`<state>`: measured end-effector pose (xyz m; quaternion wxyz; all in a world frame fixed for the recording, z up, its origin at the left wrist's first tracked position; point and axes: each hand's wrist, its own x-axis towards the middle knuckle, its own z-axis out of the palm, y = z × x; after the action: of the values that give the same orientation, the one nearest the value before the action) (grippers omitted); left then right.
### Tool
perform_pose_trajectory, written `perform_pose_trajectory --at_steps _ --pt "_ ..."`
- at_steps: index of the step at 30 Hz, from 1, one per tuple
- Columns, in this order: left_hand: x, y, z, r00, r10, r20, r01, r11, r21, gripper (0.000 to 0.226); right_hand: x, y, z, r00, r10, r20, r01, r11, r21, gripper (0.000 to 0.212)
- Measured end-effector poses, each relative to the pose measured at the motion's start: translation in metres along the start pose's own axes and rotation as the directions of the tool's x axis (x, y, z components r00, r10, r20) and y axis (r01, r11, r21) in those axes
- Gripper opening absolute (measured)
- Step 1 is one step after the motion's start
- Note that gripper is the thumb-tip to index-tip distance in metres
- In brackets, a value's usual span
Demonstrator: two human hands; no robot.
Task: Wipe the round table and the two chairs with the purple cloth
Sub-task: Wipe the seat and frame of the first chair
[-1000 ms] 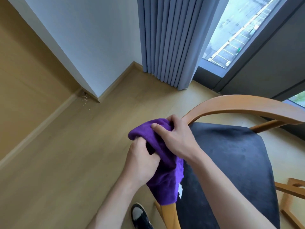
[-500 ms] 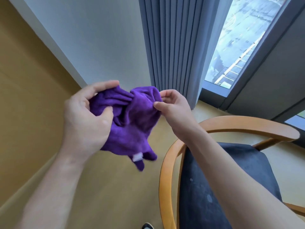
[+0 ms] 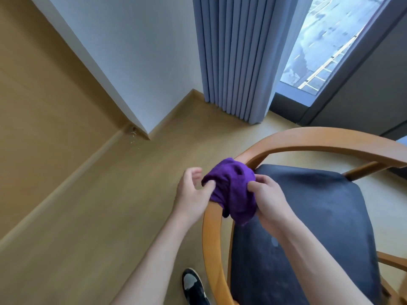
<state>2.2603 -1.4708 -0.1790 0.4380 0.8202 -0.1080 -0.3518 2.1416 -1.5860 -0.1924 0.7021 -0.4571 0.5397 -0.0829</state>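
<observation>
The purple cloth (image 3: pixel 231 190) is bunched over the curved wooden rail (image 3: pixel 213 234) of a chair with a dark blue seat (image 3: pixel 308 216). My right hand (image 3: pixel 268 199) grips the cloth from the seat side. My left hand (image 3: pixel 192 192) is on the outer side of the rail, thumb pressed into the cloth and fingers spread. The round table is out of view, and only this one chair shows.
A white wall corner (image 3: pixel 141 130) juts into the wooden floor (image 3: pixel 110 205) at left. Grey curtains (image 3: pixel 237 62) hang ahead beside a tall window (image 3: pixel 326 40). My black shoe (image 3: pixel 193 285) stands beside the chair's rail.
Half a second ago both hands held the cloth up in the air and spread it. Now they have brought it down onto the chair's rail, and the view has tilted down.
</observation>
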Motion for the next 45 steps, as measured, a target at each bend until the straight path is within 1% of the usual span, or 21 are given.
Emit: perform_pose_trajectory --at_steps 2,4,8,10,11,13,15,17,19,21,23,25,27,29,31,33,35,37,39,43,45 --pt "0.022 -0.032 0.012 0.942 -0.201 0.268 0.247 0.957 -0.149 0.066 0.000 0.012 0.000 0.999 -0.042 -0.024 0.042 0.999 -0.011 0.044" --pt "0.039 -0.044 0.022 0.854 -0.155 0.497 0.349 0.879 -0.325 0.070 -0.001 0.022 -0.001 0.997 -0.077 -0.032 0.076 0.997 -0.020 0.039" --pt "0.074 -0.031 0.035 0.855 -0.036 0.518 0.291 0.859 -0.421 0.074 -0.007 0.034 0.000 0.996 -0.046 0.077 0.039 0.995 0.089 0.015" --pt "0.088 -0.026 0.039 0.821 -0.048 0.569 0.312 0.872 -0.377 0.058 -0.012 0.028 0.002 0.988 -0.012 0.151 -0.008 0.991 0.134 0.027" --pt "0.092 -0.029 0.039 0.807 -0.049 0.589 0.318 0.876 -0.363 0.047 -0.012 0.025 0.002 0.992 0.000 0.129 -0.019 0.989 0.148 0.034" --pt "0.092 -0.036 0.034 0.825 -0.064 0.562 0.311 0.881 -0.357 0.035 -0.007 0.020 -0.001 0.999 -0.042 0.001 0.042 0.996 0.080 0.041" --pt "0.079 -0.041 0.025 0.860 -0.071 0.506 0.298 0.874 -0.383 0.038 -0.004 0.021 -0.002 0.980 -0.172 -0.097 0.163 0.983 -0.090 0.030" --pt "0.061 -0.045 0.018 0.895 -0.038 0.445 0.234 0.888 -0.394 0.040 -0.007 0.027 0.005 0.973 -0.201 -0.114 0.185 0.973 -0.136 0.025" --pt "0.040 -0.048 0.007 0.925 0.024 0.380 0.139 0.907 -0.396 0.033 -0.012 0.034 0.016 0.981 -0.179 -0.080 0.173 0.982 -0.072 0.044" --pt "0.013 -0.055 -0.009 0.922 0.112 0.372 0.050 0.916 -0.399 0.028 -0.016 0.039 0.026 0.978 -0.199 -0.058 0.198 0.980 -0.021 0.050" --pt "-0.017 -0.066 -0.028 0.910 0.181 0.374 -0.024 0.921 -0.388 0.037 -0.021 0.043 0.030 0.968 -0.240 -0.072 0.241 0.970 0.007 0.040" --pt "-0.041 -0.076 -0.039 0.884 0.221 0.412 -0.032 0.908 -0.419 0.048 -0.027 0.051 0.032 0.961 -0.267 -0.077 0.266 0.964 -0.015 0.033" --pt "-0.045 -0.077 -0.031 0.863 0.254 0.438 -0.019 0.881 -0.473 0.060 -0.036 0.063 0.034 0.953 -0.295 -0.062 0.291 0.954 -0.070 0.040" --pt "-0.024 -0.068 -0.012 0.888 0.214 0.407 0.003 0.883 -0.469 0.066 -0.046 0.073 0.039 0.937 -0.345 -0.049 0.337 0.933 -0.128 0.050" --pt "0.013 -0.048 0.007 0.930 0.136 0.341 0.018 0.911 -0.412 0.059 -0.047 0.071 0.045 0.912 -0.409 -0.031 0.399 0.904 -0.155 0.053" --pt "0.051 -0.032 0.017 0.912 0.153 0.382 0.028 0.903 -0.428 0.035 -0.034 0.060 0.049 0.865 -0.501 -0.019 0.487 0.848 -0.209 0.054" --pt "0.073 -0.019 0.026 0.868 0.116 0.482 0.134 0.881 -0.454 0.016 -0.008 0.045 0.051 0.821 -0.570 -0.020 0.533 0.778 -0.332 0.055" --pt "0.078 -0.018 0.030 0.872 0.044 0.488 0.204 0.873 -0.444 0.025 0.015 0.029 0.054 0.837 -0.546 -0.038 0.465 0.747 -0.475 0.057" --pt "0.065 -0.025 0.026 0.915 -0.003 0.403 0.216 0.848 -0.485 0.035 0.026 0.023 0.057 0.857 -0.515 -0.028 0.415 0.720 -0.556 0.059" --pt "0.010 -0.062 0.017 0.969 -0.017 0.245 0.161 0.798 -0.581 0.028 0.003 0.044 0.061 0.805 -0.587 0.088 0.511 0.610 -0.605 0.065" --pt "-0.024 -0.085 0.017 0.985 -0.003 0.172 0.111 0.775 -0.622 0.035 -0.021 0.066 0.059 0.763 -0.627 0.157 0.579 0.555 -0.597 0.069"
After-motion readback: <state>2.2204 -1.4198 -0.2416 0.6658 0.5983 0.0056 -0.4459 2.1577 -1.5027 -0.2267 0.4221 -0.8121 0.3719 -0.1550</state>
